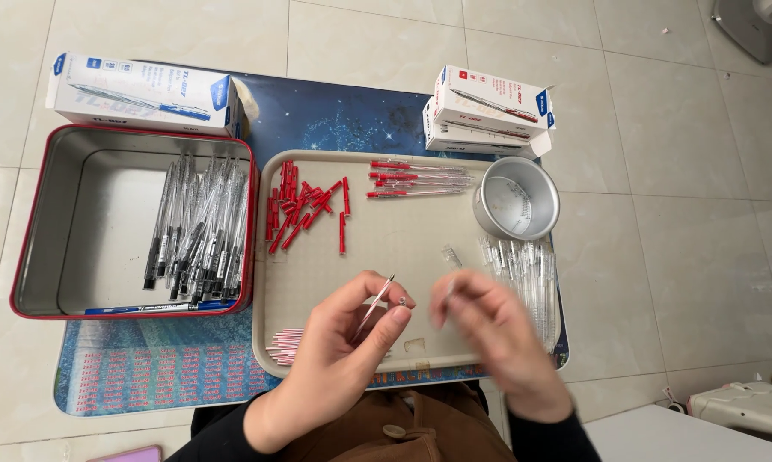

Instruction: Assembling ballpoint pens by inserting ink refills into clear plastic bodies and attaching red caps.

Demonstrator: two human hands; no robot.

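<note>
My left hand (339,351) pinches a thin pen refill (375,305) and a tiny metal part at the fingertips, above the front of a beige tray (394,248). My right hand (497,338) is blurred beside it, fingers curled around something small that I cannot make out. On the tray lie red pen caps (305,205), three assembled red pens (420,180), clear pen barrels (523,265) at the right and pink-tipped refills (285,345) at the front left.
A red-rimmed metal tin (86,222) at the left holds many black pens (199,227). A round metal bowl (519,198) sits on the tray's right corner. White pen boxes (142,92) (489,111) lie behind. A blue mat (155,368) lies under everything, on a tiled floor.
</note>
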